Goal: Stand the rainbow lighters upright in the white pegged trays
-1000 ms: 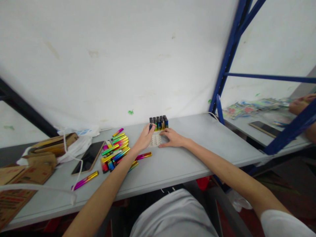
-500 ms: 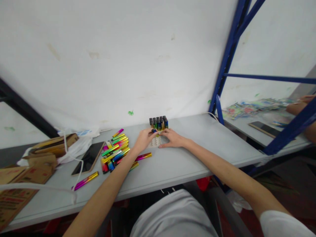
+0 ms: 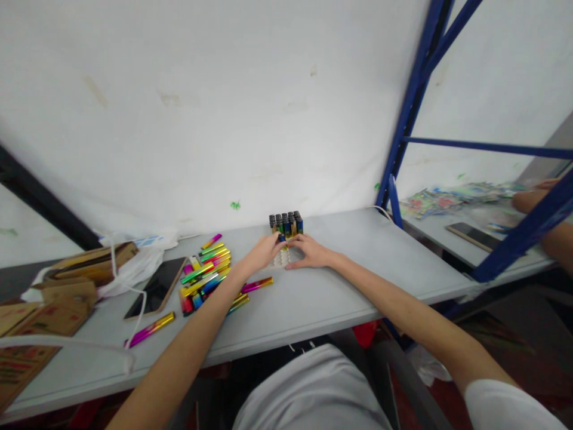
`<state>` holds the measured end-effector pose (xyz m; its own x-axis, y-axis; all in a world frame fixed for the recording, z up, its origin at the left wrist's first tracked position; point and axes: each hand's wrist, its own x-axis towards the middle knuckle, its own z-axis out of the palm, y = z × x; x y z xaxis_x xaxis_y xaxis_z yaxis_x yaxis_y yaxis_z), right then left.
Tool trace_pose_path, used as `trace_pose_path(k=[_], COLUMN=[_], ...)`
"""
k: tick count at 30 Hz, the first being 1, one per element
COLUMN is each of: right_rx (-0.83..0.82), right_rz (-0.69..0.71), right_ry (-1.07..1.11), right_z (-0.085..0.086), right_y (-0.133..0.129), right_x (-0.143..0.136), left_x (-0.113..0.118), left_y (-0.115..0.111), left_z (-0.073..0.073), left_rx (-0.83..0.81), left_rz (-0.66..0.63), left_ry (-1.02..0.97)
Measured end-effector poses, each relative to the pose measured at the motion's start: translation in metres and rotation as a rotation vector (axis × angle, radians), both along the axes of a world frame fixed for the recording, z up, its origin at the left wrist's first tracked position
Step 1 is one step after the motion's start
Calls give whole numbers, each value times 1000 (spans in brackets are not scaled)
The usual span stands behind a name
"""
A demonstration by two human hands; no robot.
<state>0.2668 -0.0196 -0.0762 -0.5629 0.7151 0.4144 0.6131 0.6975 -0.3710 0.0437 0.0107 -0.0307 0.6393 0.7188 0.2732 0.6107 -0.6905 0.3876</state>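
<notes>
A white tray (image 3: pixel 280 259) with rows of round sockets lies on the table between my hands. Several slim, shiny tubes with black tops (image 3: pixel 286 222), lighter-like in look, stand upright in close rows at its far end. My left hand (image 3: pixel 264 251) pinches a dark blue tube (image 3: pixel 282 237) just in front of those rows, partly hidden by the fingers. At the tray's right edge lies my right hand (image 3: pixel 310 251), thumb and forefinger spread apart, the fingertips close to the blue tube and the tray.
A heap of loose metallic-coloured tubes (image 3: pixel 203 278) lies left of my left forearm. Farther left are a phone (image 3: pixel 156 288), a white cable (image 3: pixel 142 310) and torn cardboard (image 3: pixel 67 298). A blue metal frame (image 3: pixel 405 128) rises at the right; beyond it shows another person's arm (image 3: pixel 557 239).
Both hands stay at the tray, with the left still pinching the dark blue tube, which now looks more upright. The whole view has shifted slightly.
</notes>
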Motion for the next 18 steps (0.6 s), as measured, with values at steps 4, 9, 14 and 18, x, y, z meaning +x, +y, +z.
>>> trace_pose_path(k=[4,9,14,18], right_rx=[-2,-3,-15,-37], right_rz=[-10,11,56,61], right_ry=[-13,-43,-85,-87], right_z=[1,5,7,6], right_y=[-1,-4,-7,-9], right_x=[0,1,6,9], left_x=[4,-1,-23,-54], left_y=[11,6,-6,-24], left_z=[2,1,15,38], left_rx=[-26,-87,-72,-24], left_rz=[-30,-98,-44,3], left_ry=[3,-46,-58,-18])
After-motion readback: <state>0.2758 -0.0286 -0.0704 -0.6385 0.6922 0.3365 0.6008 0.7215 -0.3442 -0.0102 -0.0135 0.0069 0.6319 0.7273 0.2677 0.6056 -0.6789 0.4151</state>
